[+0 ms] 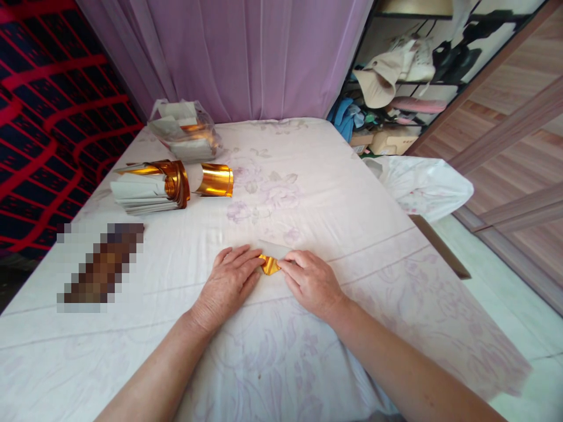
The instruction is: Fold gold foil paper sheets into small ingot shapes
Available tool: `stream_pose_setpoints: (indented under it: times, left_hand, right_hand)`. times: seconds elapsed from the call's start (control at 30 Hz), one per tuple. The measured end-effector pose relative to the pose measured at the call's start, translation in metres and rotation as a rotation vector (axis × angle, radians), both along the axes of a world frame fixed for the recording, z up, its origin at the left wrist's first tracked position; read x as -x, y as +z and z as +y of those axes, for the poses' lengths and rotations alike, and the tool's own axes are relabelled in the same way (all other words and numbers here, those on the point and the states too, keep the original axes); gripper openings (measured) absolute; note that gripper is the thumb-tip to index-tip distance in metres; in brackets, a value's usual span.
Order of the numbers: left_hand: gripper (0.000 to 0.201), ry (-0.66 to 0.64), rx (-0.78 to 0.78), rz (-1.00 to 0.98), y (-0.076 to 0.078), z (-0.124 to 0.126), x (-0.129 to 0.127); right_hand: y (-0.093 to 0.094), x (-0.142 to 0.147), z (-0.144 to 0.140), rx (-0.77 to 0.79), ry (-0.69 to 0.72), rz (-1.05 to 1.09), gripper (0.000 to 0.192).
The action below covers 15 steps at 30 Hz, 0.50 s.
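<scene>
- Left hand (pixel 231 280) lay palm down on the sheet-covered bed (pixel 308 193), fingers close together and nearly flat, their tips pressing on the left edge of a small gold foil piece (pixel 269 265).
- Right hand (pixel 311 281) lay palm down as well, fingers bunched and narrow, its tips on the right edge of the same gold piece.
- The gold piece sat flat on the bed between the two sets of fingertips, near the middle of the bed and close to the person; only a small folded part showed, the rest was hidden under the fingers. A pale strip of paper (pixel 275 247) lay just behind it; whether the two were joined could not be told.
- Well away to the upper left, a stack of folded gold-and-white sheets (pixel 141 190) rested on the bed, with a gold foil roll (pixel 215 180) touching its right side.
- Behind the stack, a clear plastic bag (pixel 185 132) with folded pieces inside sat near the lilac curtain (pixel 246 58).
- A white plastic bag (pixel 422 184) hung off the bed's right edge.
- Shelves with a beige cap (pixel 380 79) stood at upper right.
</scene>
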<state>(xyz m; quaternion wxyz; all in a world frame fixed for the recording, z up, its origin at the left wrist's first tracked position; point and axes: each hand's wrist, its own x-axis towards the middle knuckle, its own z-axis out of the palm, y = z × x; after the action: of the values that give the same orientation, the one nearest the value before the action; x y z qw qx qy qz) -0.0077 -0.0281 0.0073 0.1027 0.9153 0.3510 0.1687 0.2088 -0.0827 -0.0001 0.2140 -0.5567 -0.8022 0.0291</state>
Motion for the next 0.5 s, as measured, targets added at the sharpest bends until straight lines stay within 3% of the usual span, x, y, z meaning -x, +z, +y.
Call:
stream_pose_setpoints:
  times: [0.5]
  left_hand:
    - [0.019, 0.038, -0.030, -0.039, 0.0005, 0.0024, -0.0053]
  right_hand:
    - [-0.0004, -0.0027, 0.0028, 0.035, 0.021, 0.073, 0.023]
